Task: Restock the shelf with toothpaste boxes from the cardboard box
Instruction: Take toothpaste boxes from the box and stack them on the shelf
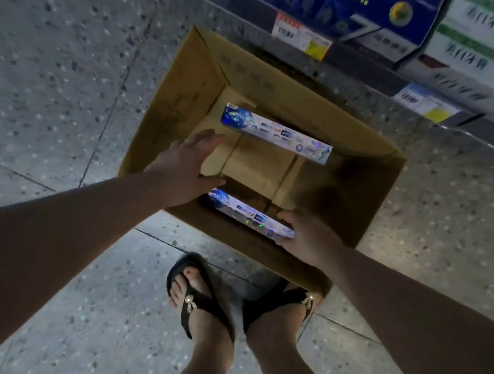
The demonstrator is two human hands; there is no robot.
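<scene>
From your head camera, the print on both toothpaste boxes is too blurred to read, and so are the shelf price tags and the blue and green-lettered cartons. The cardboard box stands open on the speckled floor just below the shelf. The far toothpaste box lies flat on its bottom flaps. The near toothpaste box lies along the near wall, its ends partly hidden. Your right hand grips its right end. Your left hand reaches in with fingers spread, holding nothing. Your sandalled feet stand beside the cardboard box.
</scene>
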